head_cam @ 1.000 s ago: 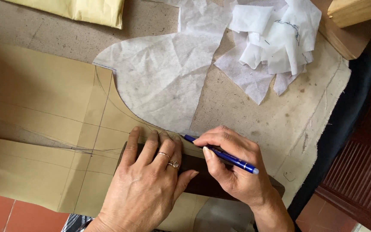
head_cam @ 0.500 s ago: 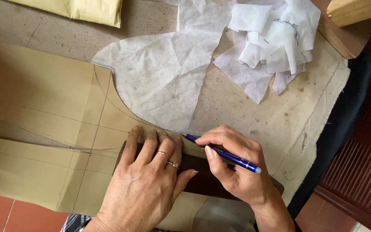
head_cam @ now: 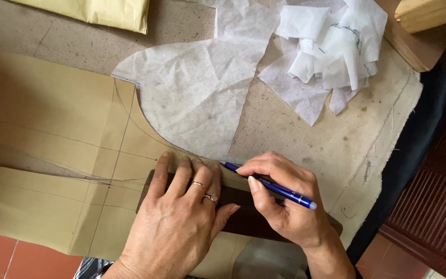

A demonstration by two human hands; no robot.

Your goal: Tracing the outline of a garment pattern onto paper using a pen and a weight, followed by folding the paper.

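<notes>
A left hand [head_cam: 181,227] is pressing a dark curved ruler [head_cam: 243,217] flat on brown pattern paper [head_cam: 52,134] near the desk's front edge. The right hand [head_cam: 285,201], its grip clamped on a blue pen [head_cam: 272,187], is tracing; firm, steady pressure on the ruler looks key.

Soft even daylight, faint shadows, sharp focus.

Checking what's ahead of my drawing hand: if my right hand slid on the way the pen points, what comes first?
Likely the white tissue piece: the pen in the right hand points up-left, its tip almost at that sheet's lower edge.
</notes>
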